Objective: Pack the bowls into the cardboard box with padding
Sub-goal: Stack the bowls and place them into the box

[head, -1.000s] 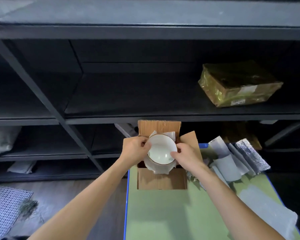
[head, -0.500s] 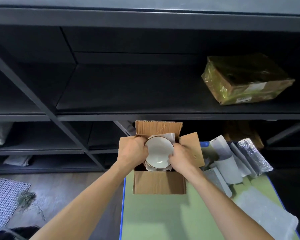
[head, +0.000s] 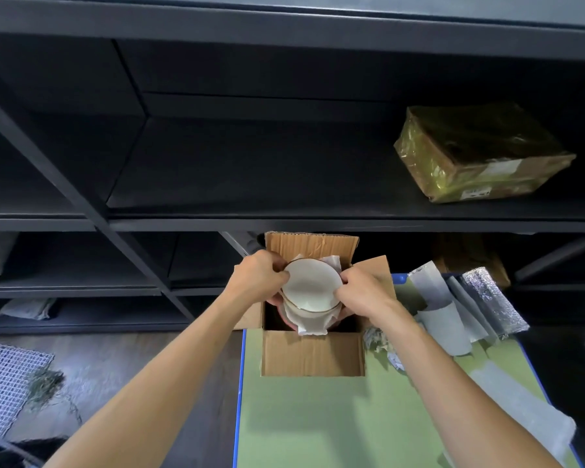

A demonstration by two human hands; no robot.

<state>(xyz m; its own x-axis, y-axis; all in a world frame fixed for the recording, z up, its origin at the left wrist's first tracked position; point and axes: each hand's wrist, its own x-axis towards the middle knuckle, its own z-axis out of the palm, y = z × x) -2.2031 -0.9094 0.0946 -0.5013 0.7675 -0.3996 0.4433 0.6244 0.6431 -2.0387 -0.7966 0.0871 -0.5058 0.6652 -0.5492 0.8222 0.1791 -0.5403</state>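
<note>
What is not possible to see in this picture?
Head view only:
1. Bottom of the cardboard box: hidden by the bowls and padding sheet.
2. Number of stacked bowls: left hand and right hand cover their sides.
3. The label on the wrapped parcel: too small.

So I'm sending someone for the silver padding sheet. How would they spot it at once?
Find the green table with the open cardboard box on it. Right of the box, at the table's far edge, pale padding sheets lie fanned out. The silver sheet is the rightmost of these, the only shiny, quilted foil among matte grey-white neighbours.
</note>
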